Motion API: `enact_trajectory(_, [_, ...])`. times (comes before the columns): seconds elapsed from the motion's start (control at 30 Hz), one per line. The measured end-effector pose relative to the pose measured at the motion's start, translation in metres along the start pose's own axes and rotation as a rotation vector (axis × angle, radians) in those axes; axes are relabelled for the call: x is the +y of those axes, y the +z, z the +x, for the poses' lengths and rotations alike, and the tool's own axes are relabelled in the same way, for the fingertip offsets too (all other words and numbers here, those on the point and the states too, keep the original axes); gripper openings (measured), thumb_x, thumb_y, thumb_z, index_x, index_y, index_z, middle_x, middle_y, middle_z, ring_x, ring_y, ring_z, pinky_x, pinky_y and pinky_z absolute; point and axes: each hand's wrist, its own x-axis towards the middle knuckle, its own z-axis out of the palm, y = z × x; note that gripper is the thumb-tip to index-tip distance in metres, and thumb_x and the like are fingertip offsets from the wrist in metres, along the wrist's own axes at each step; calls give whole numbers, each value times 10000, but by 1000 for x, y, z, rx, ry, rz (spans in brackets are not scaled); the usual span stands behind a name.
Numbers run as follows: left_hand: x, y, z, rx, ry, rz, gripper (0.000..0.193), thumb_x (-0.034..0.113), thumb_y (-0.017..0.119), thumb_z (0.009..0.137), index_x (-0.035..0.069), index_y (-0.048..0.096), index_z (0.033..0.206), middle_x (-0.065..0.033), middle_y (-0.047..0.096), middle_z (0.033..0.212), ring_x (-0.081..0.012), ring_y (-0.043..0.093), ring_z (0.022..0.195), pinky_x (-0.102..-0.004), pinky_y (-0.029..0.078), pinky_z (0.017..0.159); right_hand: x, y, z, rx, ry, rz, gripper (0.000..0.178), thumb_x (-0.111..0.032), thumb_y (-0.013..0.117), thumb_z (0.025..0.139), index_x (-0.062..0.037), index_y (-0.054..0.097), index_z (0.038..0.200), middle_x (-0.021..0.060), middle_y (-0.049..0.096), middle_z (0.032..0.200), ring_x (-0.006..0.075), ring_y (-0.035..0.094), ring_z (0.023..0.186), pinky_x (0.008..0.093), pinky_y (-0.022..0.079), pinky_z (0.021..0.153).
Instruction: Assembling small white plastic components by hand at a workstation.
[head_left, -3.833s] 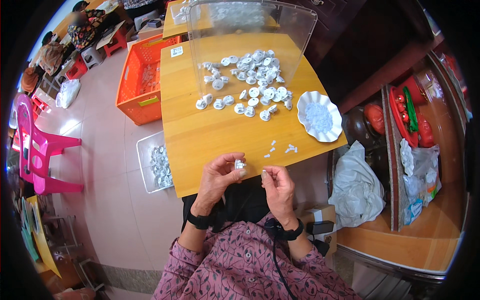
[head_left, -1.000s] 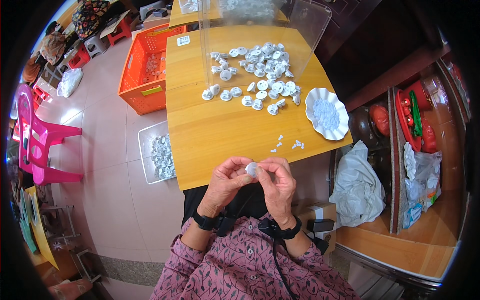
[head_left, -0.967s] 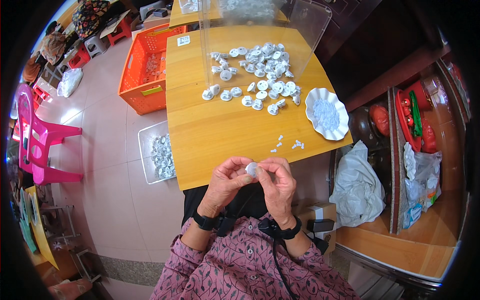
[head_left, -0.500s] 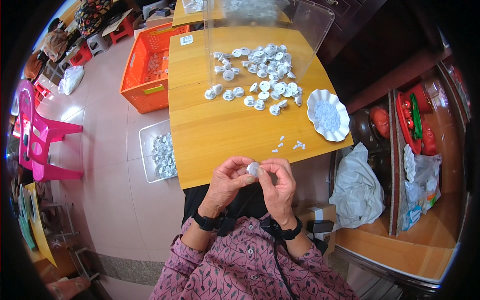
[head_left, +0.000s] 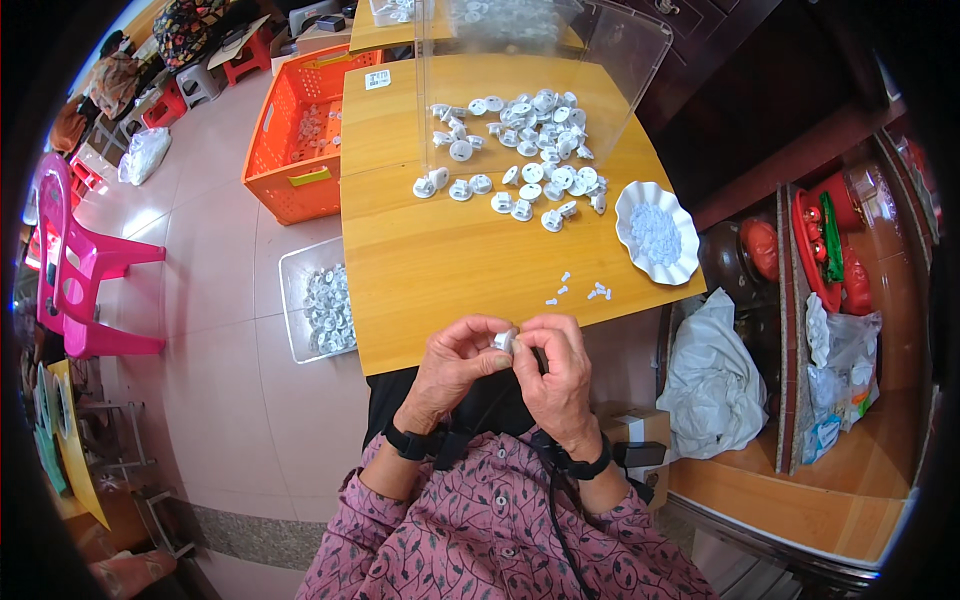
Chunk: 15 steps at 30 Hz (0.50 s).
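My left hand [head_left: 452,368] pinches a small white round plastic part [head_left: 503,341] at the table's near edge. The thumb and fingers of my right hand [head_left: 562,380] are closed at the part's right side; whether a tiny piece sits between them is hidden. Just beyond my hands lie several small whitish pegs [head_left: 598,291] on the yellow wooden table [head_left: 450,260]. Farther back, similar white disc-shaped parts [head_left: 540,125] are heaped and scattered. A white scalloped dish [head_left: 683,268] at the right holds a pile of tiny translucent pieces [head_left: 655,235].
A clear plastic box [head_left: 640,75] stands at the table's back. Left of the table are an orange crate [head_left: 270,180] and a clear bin [head_left: 295,300] of white parts. A pink chair [head_left: 80,260] stands far left; shelves with a white bag [head_left: 715,380] are at right.
The plastic part has turned between my fingers, so its disc face no longer points up at me. My right fingertips have shifted slightly on it. The view has moved a little.
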Motion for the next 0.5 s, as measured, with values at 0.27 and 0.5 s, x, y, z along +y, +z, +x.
enact_trajectory(0.27, [6,-5,-2,-31,-4,75,333,-37,734,868,-9,642,1186,-86,691,1095,-153,671,989,-300,560,905,-4,-3,3,-81,55,97,105,10,690,855,-16,612,921,131,614,980,297,625,885,381,506,773])
enact_trajectory(0.5, [4,-4,-3,11,-19,-28,340,-20,738,871,-18,635,1195,-99,699,1062,-174,688,952,-319,578,878,-2,-5,3,-92,107,185,85,7,677,883,6,619,946,148,635,975,277,659,869,349,534,741])
